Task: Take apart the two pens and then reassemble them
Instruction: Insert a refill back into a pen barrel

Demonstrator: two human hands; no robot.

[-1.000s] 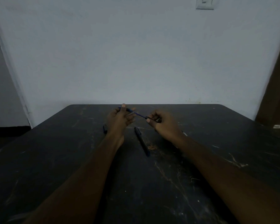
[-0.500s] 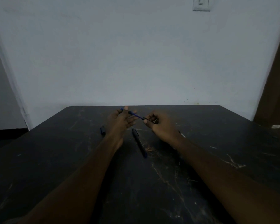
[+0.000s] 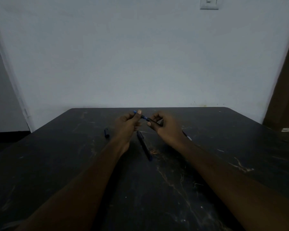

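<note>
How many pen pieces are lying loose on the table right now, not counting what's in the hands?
3 visible: a short cap left of the left hand, a long dark pen between the forearms, and a piece mostly hidden behind the right hand. More may be hidden.

The table (image 3: 173, 189) is dark, matt and scuffed with pale scratches. On it, the black pen (image 3: 144, 145) looks like smooth plastic. Behind the table, the wall (image 3: 140, 55) is flat, matt paint.
</note>
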